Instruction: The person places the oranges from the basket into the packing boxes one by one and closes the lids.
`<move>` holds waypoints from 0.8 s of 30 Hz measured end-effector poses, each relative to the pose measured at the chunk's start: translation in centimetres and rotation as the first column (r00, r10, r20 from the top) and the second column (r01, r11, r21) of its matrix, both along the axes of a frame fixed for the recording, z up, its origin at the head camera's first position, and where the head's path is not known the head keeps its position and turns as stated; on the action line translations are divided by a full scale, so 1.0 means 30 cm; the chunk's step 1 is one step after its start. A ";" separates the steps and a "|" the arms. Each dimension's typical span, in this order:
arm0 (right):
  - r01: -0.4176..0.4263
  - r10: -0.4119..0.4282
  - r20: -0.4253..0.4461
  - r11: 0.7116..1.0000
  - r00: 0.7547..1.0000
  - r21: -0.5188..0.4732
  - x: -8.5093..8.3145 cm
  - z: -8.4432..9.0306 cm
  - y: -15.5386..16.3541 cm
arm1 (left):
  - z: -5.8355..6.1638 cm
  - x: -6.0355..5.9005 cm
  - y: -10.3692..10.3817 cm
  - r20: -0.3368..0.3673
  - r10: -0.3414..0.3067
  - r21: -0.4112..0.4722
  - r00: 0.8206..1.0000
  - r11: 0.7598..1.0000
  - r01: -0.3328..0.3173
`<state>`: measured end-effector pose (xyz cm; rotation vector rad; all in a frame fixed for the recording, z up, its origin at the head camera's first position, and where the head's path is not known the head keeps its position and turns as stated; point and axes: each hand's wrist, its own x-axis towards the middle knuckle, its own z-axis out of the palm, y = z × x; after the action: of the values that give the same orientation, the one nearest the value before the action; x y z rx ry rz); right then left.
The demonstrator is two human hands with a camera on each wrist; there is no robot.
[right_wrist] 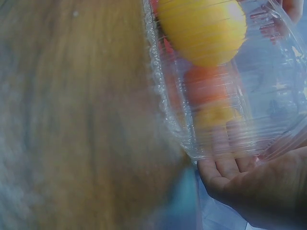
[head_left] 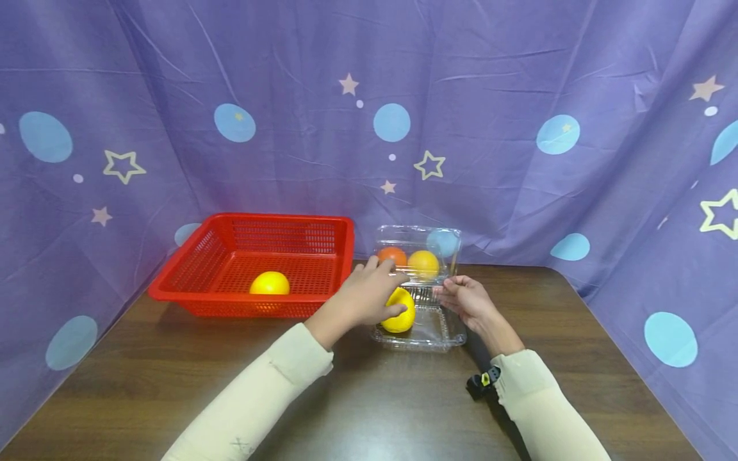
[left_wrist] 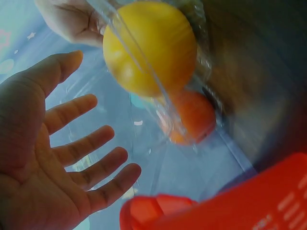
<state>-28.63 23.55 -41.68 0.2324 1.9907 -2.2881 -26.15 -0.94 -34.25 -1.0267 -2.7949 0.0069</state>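
Yellow fruit [head_left: 399, 310] lying in the front half of the clear clamshell box [head_left: 429, 333], near the box's left wall; round, no long axis to speak of. Two further fruits at the rear of the same box, seen through the raised lid: an orange one [head_left: 393, 255] to the left, a yellow-orange one [head_left: 423, 263] to the right.

Left hand [head_left: 364, 296] directly over and left of the yellow fruit, reaching in from the left; thumb appears to touch the fruit's front face in the head view. Left wrist view shows palm [left_wrist: 29, 158] and fingers [left_wrist: 91, 143] spread and straight, nothing enclosed, fruit [left_wrist: 149, 45] just ahead of the fingertips behind clear plastic. No closed grip confirmed.

Right hand [head_left: 466, 301] at the right side of the box, fingers curled onto the lid edge or rim; right wrist view shows fingertips [right_wrist: 230, 167] against the clear plastic [right_wrist: 225, 110]. Exact point of hold too blurred to fix.

Left hand judged the nearer to the fruit; fruit lies just right of and below that hand's palm.

Red basket [head_left: 254, 262] on the surface [head_left: 369, 397] to the left of the box, close beside it, holding one yellow fruit [head_left: 269, 283]. Purple cloth [head_left: 519, 160] with stars and dots behind.
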 end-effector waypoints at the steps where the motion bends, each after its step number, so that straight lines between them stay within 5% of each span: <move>1: 0.000 0.000 0.001 1.000 1.000 -0.001 0.000 0.000 0.000 | 0.004 -0.002 -0.009 0.000 0.005 0.001 1.000 1.000 -0.005; 24: -0.004 0.004 0.012 1.000 1.000 0.005 -0.003 0.001 0.005 | 0.031 -0.070 -0.337 0.016 0.208 0.178 0.978 0.962 -0.208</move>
<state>-28.72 23.70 -41.66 0.2419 1.9901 -2.2745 -28.26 -11.04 -33.31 -0.6885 -2.8242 -0.2133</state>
